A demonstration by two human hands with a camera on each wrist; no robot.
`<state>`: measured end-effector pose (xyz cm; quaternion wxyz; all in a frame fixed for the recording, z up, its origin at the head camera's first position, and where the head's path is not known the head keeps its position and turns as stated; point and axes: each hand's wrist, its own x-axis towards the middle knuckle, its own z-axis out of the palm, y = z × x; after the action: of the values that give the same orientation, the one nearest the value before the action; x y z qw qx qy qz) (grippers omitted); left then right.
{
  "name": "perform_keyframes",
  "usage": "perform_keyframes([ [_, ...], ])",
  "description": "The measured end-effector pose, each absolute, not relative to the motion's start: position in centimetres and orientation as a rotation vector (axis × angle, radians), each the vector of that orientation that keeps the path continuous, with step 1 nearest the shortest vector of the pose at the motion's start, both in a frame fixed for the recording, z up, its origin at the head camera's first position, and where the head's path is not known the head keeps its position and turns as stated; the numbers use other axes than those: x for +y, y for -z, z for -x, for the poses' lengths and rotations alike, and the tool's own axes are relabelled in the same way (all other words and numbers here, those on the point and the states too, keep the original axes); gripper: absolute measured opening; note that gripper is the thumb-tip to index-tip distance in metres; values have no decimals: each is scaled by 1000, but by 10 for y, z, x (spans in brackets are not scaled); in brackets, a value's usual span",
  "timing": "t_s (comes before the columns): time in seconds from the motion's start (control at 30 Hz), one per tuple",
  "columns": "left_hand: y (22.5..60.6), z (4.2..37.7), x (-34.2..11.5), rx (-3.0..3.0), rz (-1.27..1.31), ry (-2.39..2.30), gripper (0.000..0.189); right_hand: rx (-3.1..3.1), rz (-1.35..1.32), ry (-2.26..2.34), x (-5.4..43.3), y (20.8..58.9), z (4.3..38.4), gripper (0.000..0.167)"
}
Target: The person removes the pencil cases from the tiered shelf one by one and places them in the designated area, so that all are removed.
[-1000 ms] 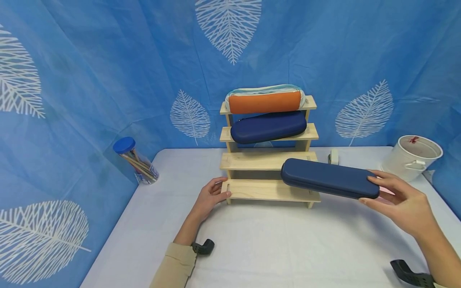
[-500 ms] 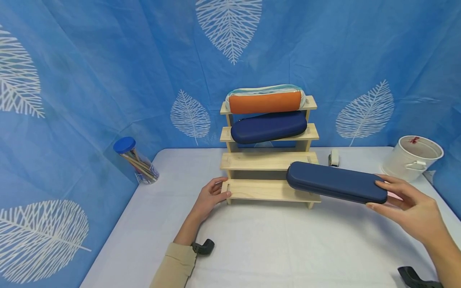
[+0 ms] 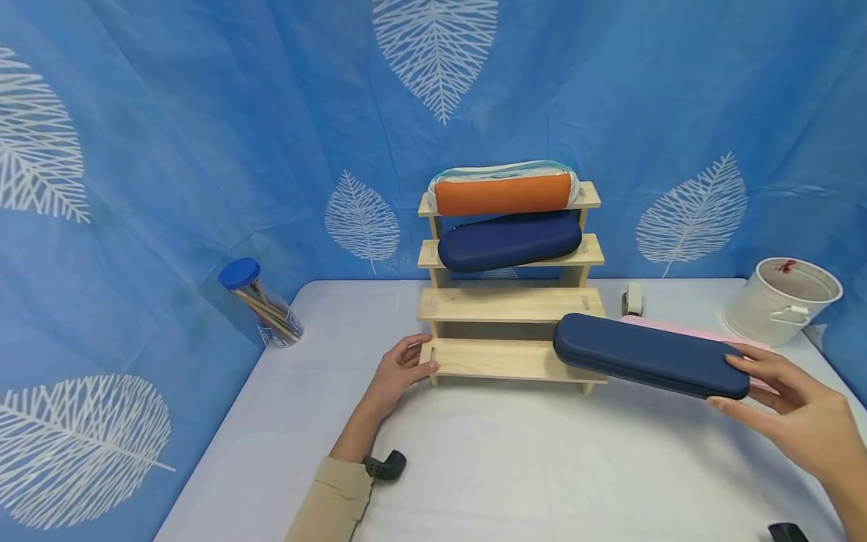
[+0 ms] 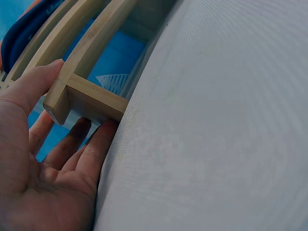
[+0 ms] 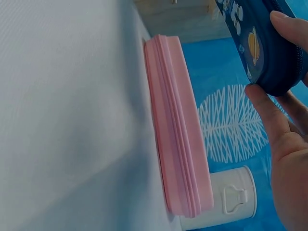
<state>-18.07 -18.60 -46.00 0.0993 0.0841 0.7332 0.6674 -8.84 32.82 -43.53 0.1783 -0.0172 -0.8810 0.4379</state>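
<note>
A wooden four-step shelf rack (image 3: 508,360) stands mid-table in the head view. My left hand (image 3: 400,370) grips the left end of its lowest board; in the left wrist view the thumb lies on the board and the fingers touch the side support (image 4: 96,98). At the right, my right hand (image 3: 806,414) pinches one end of a long navy pencil case (image 3: 650,354), held above the table beside the rack. A printed planet shows on its underside in the right wrist view. Below it lies a pink pencil case (image 5: 178,130), mostly covered in the head view.
An orange-and-white pencil case (image 3: 504,194) lies on the top step, another navy case (image 3: 511,241) on the step below. At the left is a blue-lidded jar of sticks (image 3: 267,309). A white bucket (image 3: 772,309) and a small white object (image 3: 632,299) are at the right.
My right hand has moved to the right and slightly nearer with the navy pencil case. More of the pink case shows behind it. The left hand stays on the rack.
</note>
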Motion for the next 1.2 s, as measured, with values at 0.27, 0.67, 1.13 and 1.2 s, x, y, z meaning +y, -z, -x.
perform_keyframes([
  [0.27,459,181,-186,2180,-245,-1962,57,-2451,13,-1224,335,440,83,68],
  [0.67,458,181,-185,2187,-234,-1962,57,-2516,93,-1158,345,449,75,68],
  [1.13,459,181,-185,2177,-218,-1962,57,-2412,-64,-1232,366,464,70,73],
  [1.2,459,181,-185,2173,-217,-1963,57,-2418,-55,-1217,372,471,70,74],
])
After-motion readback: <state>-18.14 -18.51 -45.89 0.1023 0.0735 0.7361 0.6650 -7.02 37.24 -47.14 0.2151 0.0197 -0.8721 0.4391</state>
